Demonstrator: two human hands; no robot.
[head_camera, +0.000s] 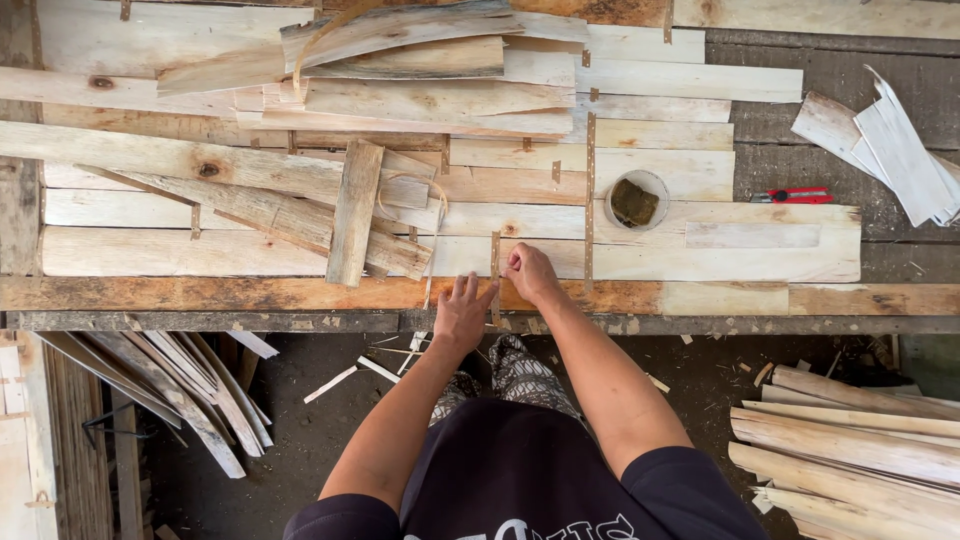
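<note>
Head cam, looking down at workbench (250, 293).

Nearest: dark floor under bench w/ wood offcuts; bundle of thin wood slats (180, 385) leaning at lower left, stack of pale veneer strips (850, 440) at lower right.

L hand (462, 315) at bench front edge, fingers spread flat, palm down, pressing on the wood; grips nothing. Fingertips just beside lower end of narrow brown strip (495, 275).

R hand (530, 272) curled, fingers closed in pinch on the narrow brown strip near its upper part. Strip stands approx vertical in view, lying on pale boards at bench front, between the two hands.

Mid bench: short plank (354, 212) lying across longer boards, tilted slightly. Thin curled shaving (437, 215) just right of it. Long vertical brown strip (590, 190) further right. Round white container (637, 200) w/ dark contents sits on pale boards, near R hand but apart.

Further right: red utility knife (795, 196) on dark bench surface, well apart from hands. Loose white-grey sheets (890, 150) at right edge.

Far: pile of bowed veneer pieces (400, 60) stacked at top centre.
</note>
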